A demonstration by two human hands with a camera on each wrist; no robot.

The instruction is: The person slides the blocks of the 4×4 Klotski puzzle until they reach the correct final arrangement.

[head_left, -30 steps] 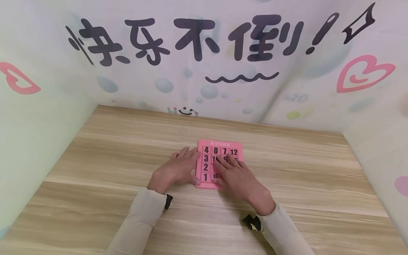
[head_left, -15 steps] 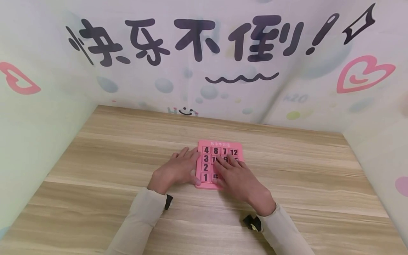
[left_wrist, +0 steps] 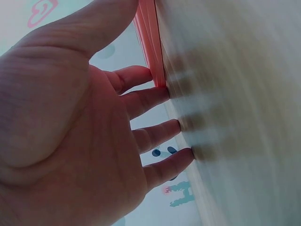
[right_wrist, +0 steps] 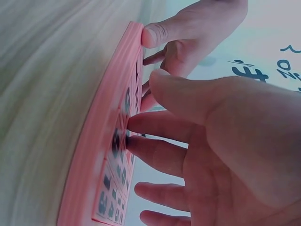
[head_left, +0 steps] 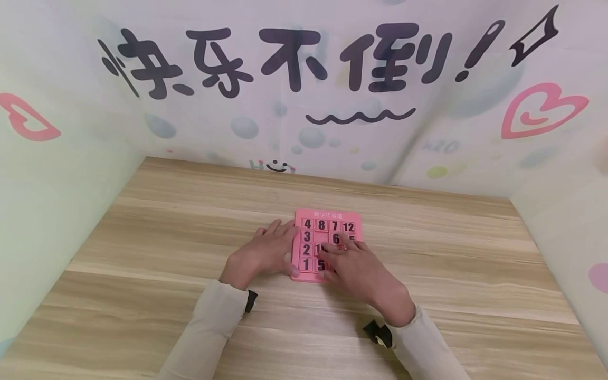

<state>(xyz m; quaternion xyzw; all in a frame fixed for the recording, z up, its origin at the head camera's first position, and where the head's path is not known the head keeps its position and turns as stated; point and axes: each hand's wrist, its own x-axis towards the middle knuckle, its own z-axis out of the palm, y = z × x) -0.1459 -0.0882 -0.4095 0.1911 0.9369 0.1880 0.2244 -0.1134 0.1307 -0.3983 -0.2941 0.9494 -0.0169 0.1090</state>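
Note:
A pink sliding number puzzle (head_left: 353, 216) lies flat on the wooden table, its numbered tiles in rows. The gap (head_left: 321, 237) is in the second row, between tiles 3 and 6. My left hand (head_left: 266, 252) rests along the puzzle's left edge, thumb at the near corner, fingers extended; in the left wrist view the fingertips (left_wrist: 171, 126) reach the table beside the pink side. Over the lower right tiles lies my right hand (head_left: 357, 268). Its index finger touches a tile (head_left: 318, 249) beginning with 1, below the gap. Several lower right tiles are hidden beneath it.
The wood-grain table (head_left: 190, 206) extends around the puzzle on all sides. Behind it stands a white printed backdrop (head_left: 218, 126) with large black characters, and pale walls flank both sides. Dark straps (head_left: 378, 333) show at the sleeve cuffs.
The tile beginning with 1 has slid down from the second row to the third, so the gap is now above it. My right index finger moved down with it; my left hand stayed still.

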